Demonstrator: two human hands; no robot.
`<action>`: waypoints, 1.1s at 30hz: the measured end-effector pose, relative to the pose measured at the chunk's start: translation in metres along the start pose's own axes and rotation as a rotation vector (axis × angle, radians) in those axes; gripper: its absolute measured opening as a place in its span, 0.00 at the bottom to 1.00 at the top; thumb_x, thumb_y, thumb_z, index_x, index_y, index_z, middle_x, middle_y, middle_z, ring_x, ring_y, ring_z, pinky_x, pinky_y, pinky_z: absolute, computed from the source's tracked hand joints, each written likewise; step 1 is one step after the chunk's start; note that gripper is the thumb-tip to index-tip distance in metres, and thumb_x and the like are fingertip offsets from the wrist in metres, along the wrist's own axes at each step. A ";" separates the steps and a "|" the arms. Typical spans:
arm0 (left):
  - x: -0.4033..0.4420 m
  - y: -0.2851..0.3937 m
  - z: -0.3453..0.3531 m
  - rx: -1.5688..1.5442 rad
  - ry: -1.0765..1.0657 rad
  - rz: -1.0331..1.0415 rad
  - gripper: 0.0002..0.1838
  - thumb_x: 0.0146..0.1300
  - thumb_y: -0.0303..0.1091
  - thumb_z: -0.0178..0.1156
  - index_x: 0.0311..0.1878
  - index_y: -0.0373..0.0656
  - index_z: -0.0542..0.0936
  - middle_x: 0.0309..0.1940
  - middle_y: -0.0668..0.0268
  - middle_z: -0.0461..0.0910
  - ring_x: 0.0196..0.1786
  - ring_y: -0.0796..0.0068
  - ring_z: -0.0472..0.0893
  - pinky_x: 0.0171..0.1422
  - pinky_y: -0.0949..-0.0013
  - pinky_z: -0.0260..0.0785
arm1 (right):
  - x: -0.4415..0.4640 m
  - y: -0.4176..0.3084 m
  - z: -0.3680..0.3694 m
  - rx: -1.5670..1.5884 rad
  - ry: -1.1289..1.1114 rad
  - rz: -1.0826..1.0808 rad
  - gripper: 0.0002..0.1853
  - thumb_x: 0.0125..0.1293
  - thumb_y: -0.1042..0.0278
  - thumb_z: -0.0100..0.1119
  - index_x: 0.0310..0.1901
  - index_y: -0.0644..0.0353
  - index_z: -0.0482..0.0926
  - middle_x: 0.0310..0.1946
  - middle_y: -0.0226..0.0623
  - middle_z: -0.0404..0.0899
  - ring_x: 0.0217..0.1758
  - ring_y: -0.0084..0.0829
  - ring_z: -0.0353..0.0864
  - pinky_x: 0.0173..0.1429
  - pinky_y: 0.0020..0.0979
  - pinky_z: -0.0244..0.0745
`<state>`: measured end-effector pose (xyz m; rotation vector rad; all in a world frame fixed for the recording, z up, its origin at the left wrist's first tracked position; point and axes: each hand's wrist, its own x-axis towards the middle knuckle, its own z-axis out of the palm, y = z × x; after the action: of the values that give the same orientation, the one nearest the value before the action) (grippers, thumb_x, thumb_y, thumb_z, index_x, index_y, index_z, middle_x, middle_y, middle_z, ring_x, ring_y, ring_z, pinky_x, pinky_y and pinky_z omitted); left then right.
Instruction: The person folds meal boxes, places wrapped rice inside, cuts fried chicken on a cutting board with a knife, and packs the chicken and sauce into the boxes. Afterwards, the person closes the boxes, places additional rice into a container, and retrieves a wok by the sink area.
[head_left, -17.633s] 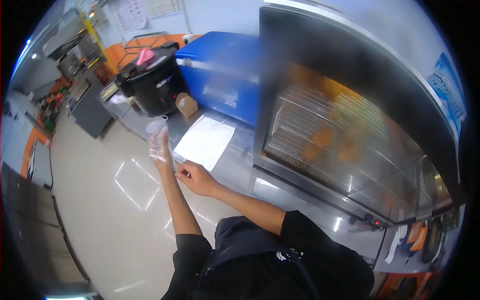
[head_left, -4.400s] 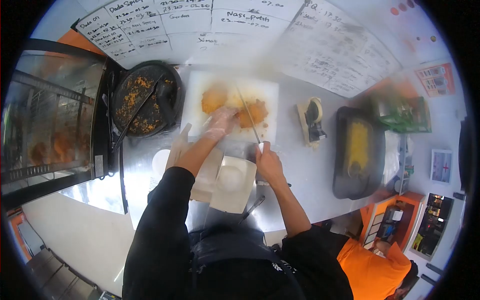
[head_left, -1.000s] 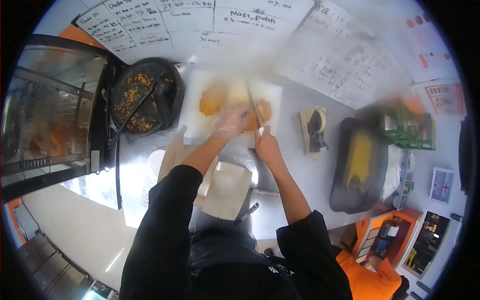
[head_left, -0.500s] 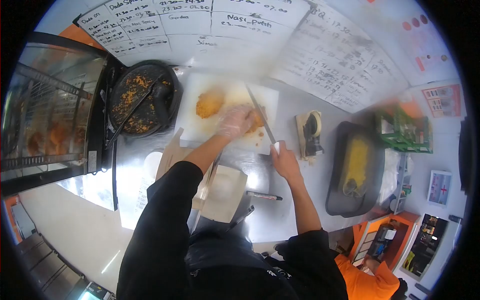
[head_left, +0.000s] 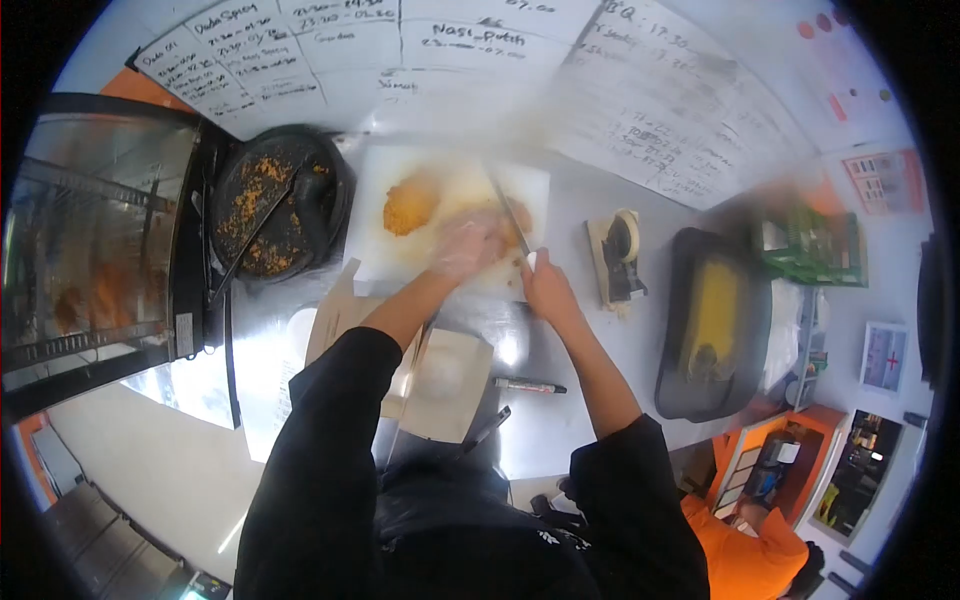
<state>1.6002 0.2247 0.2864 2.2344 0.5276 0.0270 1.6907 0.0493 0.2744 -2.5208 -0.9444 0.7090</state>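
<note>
On the white cutting board (head_left: 375, 255), my left hand (head_left: 468, 245), in a clear plastic glove, is closed over a browned fried piece (head_left: 520, 213) that its fingers mostly cover. My right hand (head_left: 550, 288) grips a knife (head_left: 507, 210) by its white handle. The long blade points away from me and lies along the right side of that piece, close to my left fingertips. A second golden fried, breaded piece (head_left: 408, 206) rests at the board's left. Crumbs lie around the blade.
To the left stand a round black pan (head_left: 262, 215) with crumbs and tongs, and a glass display case (head_left: 95, 230). Nearer me lie an open carton box (head_left: 447, 385) and a marker (head_left: 530, 385). Rightward are a tape dispenser (head_left: 612, 260), a dark tray (head_left: 665, 385) and a person in orange (head_left: 740, 550).
My right hand and the knife handle have shifted left and slightly away from me, bringing the blade closer to my left hand. The left hand stays on the piece. The whole view has shifted slightly.
</note>
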 end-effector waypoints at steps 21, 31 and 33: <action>0.032 0.072 -0.021 0.515 -0.457 -0.067 0.35 0.68 0.59 0.38 0.70 0.46 0.65 0.73 0.60 0.60 0.75 0.49 0.57 0.78 0.54 0.47 | -0.181 0.046 0.025 0.511 0.097 0.359 0.24 0.73 0.52 0.47 0.56 0.67 0.67 0.31 0.60 0.81 0.38 0.60 0.81 0.41 0.47 0.75; 0.017 0.028 -0.071 0.344 0.143 -0.351 0.34 0.65 0.55 0.51 0.67 0.42 0.67 0.63 0.51 0.72 0.63 0.53 0.74 0.68 0.59 0.63 | -0.176 0.048 0.035 0.636 0.153 0.330 0.22 0.72 0.53 0.52 0.51 0.67 0.70 0.30 0.52 0.82 0.33 0.48 0.84 0.37 0.41 0.76; 0.019 0.023 -0.063 0.368 0.320 -0.246 0.32 0.66 0.53 0.52 0.67 0.42 0.67 0.62 0.51 0.73 0.61 0.52 0.76 0.67 0.59 0.64 | -0.171 0.037 0.039 0.691 0.179 0.324 0.23 0.70 0.51 0.55 0.50 0.67 0.70 0.31 0.50 0.82 0.33 0.42 0.84 0.37 0.38 0.76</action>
<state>1.6139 0.2639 0.3420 2.5192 1.0508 0.1752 1.5759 -0.0885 0.2809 -2.0682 -0.1673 0.7267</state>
